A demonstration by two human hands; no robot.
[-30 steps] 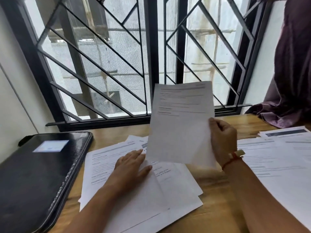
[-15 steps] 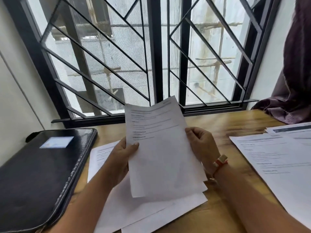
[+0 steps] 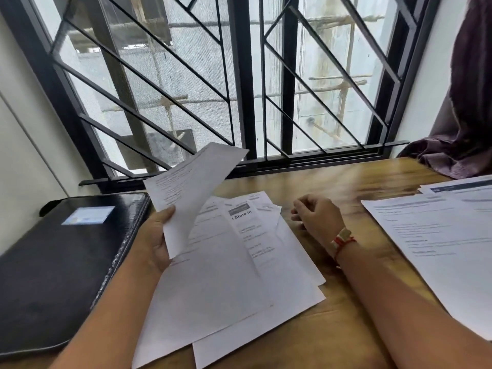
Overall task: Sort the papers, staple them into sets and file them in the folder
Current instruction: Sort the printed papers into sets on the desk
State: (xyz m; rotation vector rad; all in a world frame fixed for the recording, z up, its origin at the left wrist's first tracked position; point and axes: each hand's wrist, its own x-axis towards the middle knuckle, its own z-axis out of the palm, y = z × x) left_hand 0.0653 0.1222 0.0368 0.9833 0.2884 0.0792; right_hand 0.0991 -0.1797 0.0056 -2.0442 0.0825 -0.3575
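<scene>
Your left hand [image 3: 155,241] pinches a single white printed sheet of paper [image 3: 191,187] near its lower edge, with the thumb pressed on the upper face and the fingers tucked underneath. The sheet rises from that grip at a slant, and its far corner points up towards the black-barred window [image 3: 245,75]. Your right hand [image 3: 316,219] holds nothing. Its fingers are loosely curled and its palm is turned down, just beside the right edge of the loose fan of white printed pages [image 3: 226,275] on the brown wooden table [image 3: 346,328]. It seems to hover rather than rest on the wood, though the blur there makes that hard to settle. A red thread bracelet with a pale tag [image 3: 342,239] sits on that wrist. The fanned pages overlap one another at differing angles directly below the lifted sheet, between your two forearms. The closed black leather-look folder [image 3: 66,262] lies flat at the left end of the table, near your left forearm. A second spread of white printed sheets [image 3: 439,235] lies at the right end, well apart from the central pile. A dark purple curtain [image 3: 468,115] hangs over the far right corner.
</scene>
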